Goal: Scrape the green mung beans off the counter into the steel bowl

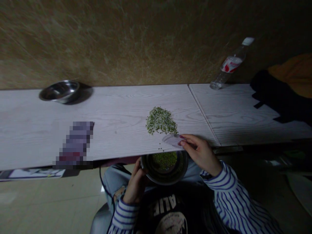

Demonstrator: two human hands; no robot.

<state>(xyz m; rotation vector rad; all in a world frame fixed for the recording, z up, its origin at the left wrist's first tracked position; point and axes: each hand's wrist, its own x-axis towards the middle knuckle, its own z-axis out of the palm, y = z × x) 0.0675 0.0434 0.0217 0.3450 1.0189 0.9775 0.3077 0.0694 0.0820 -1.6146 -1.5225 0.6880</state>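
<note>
My left hand [136,182] grips the rim of a metal bowl [168,180], holding it just below the table's front edge. Small green beans [165,161] lie inside that bowl. Between the thumb and fingers of my right hand [201,152] is a clear plastic protractor [172,140], its curved side towards a pile of mixed green beans and white grains [161,119]. The protractor is low over the table, close to the pile's near edge. A few loose beans sit between the pile and the table edge.
A second metal bowl [60,92] stands at the back left by the wall. A blurred-out flat item [76,143] lies at the left. At the back right stand a plastic bottle [231,64] and a dark and orange cloth item [282,91]. A seam [203,113] crosses the pale tabletop [117,110].
</note>
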